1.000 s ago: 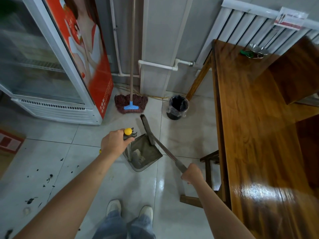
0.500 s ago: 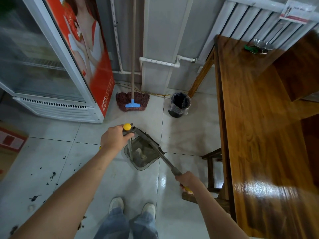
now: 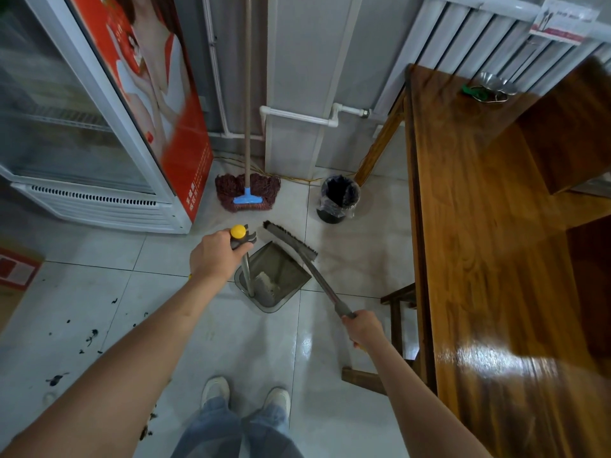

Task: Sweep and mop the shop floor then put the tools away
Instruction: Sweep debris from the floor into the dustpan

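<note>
The yellow-capped upright handle of a grey dustpan [image 3: 274,279] is gripped by the left hand [image 3: 215,256], its fingers curled round the top of the handle. The dustpan is set on the white tiled floor [image 3: 99,292], just ahead of the person's white shoes [image 3: 215,390], and a small heap of pale debris is seen inside it. The grey handle of a broom [image 3: 322,282] is held by the right hand [image 3: 362,327], the grip closed round the shaft near its upper end. The broom's dark bristle head [image 3: 290,239] is placed at the far open edge of the dustpan, tilted diagonally across it; whether the bristles touch the floor cannot be told.

A mop [image 3: 248,193] with a reddish-brown string head and a blue clamp is stood against the wall between a glass-door refrigerator [image 3: 82,143] and a grey column. A small black-lined waste bin [image 3: 339,198] is found near the leg of a glossy wooden surface [image 3: 479,242], on whose far end metal bowls [image 3: 492,85] are set. Dark scraps [image 3: 89,337] are scattered over the tiles to the left, well apart from the dustpan.
</note>
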`<move>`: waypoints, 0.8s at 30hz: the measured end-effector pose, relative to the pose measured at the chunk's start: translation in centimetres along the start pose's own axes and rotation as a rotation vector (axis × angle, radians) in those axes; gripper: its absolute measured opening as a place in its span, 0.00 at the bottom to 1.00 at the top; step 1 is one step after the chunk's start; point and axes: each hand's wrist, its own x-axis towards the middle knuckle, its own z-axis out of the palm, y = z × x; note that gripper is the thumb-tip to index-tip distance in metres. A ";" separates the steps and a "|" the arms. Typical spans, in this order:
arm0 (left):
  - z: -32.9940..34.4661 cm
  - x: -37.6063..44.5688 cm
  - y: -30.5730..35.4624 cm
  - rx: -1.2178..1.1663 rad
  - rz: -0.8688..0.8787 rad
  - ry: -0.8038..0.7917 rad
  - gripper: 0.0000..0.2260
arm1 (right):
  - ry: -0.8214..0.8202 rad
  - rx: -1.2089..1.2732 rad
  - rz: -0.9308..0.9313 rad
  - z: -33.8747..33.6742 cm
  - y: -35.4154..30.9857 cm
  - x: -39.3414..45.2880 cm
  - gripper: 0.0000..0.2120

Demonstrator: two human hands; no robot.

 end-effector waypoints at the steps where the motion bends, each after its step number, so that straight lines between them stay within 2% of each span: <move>1: 0.1 0.0 0.0 0.000 0.002 0.004 0.16 | 0.004 0.007 0.001 -0.4 0.0 0.2 0.13; 13: -0.9 -3.2 -3.2 0.052 -0.105 0.077 0.18 | 0.064 -0.042 -0.029 -3.0 1.1 1.5 0.15; 19: -2.6 -5.5 -6.6 0.035 -0.106 0.099 0.17 | 0.055 -0.032 -0.021 -0.9 1.0 -1.0 0.15; 24: -4.9 -8.3 -11.3 0.029 -0.119 0.093 0.17 | 0.078 -0.021 -0.040 3.7 0.7 -4.9 0.14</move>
